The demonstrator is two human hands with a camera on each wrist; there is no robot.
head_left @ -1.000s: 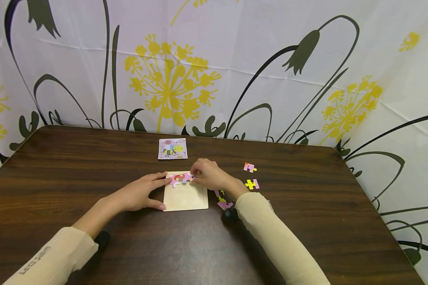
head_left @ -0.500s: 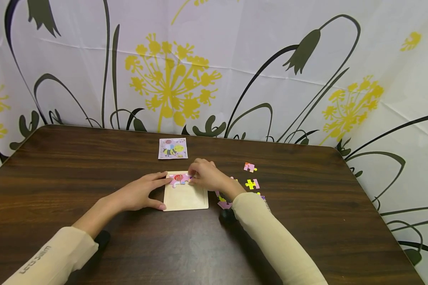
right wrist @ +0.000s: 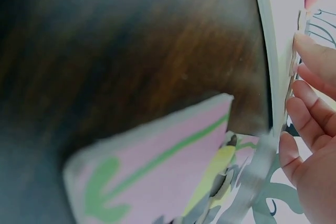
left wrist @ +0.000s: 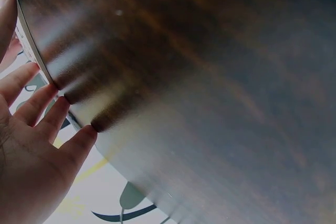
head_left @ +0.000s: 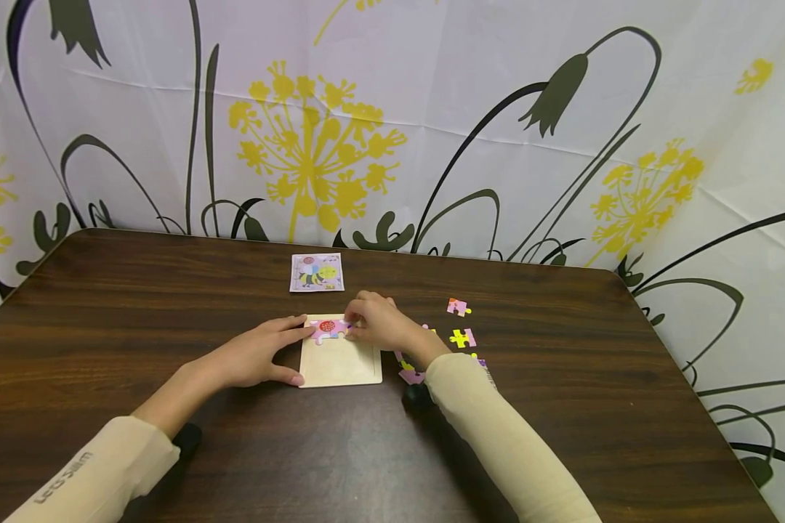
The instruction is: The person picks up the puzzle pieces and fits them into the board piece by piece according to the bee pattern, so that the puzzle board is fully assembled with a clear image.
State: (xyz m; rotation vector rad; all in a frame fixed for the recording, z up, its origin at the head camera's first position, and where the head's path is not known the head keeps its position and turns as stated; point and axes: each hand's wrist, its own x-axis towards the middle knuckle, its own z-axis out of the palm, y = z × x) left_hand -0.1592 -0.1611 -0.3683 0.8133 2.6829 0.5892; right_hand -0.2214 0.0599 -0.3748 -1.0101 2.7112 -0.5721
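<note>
A pale wooden puzzle tray (head_left: 339,368) lies on the table in the head view. Along its left edge rests my left hand (head_left: 254,354), fingers spread and fairly straight, thumb near the front corner; the left wrist view shows these fingertips along the edge. Pink jigsaw pieces with a red round print (head_left: 327,327) lie in the tray's upper left. Beside them, at the upper right, my right hand (head_left: 386,325) pinches a puzzle piece (head_left: 344,334) between thumb and curled fingers, which hide most of it. In the right wrist view, those fingers meet the tray's rim.
A bee picture card (head_left: 317,273) lies behind the tray. Loose pieces are to the right: a pink one (head_left: 457,307), a yellow and pink one (head_left: 461,338), and others partly under the right forearm, including a pink one with green lines (right wrist: 163,161). A flowered cloth (head_left: 432,131) hangs behind.
Over the first half second my right hand shifted slightly left with its piece, covering more of the tray's top row. Since then it has barely moved. The left hand has stayed in place.
</note>
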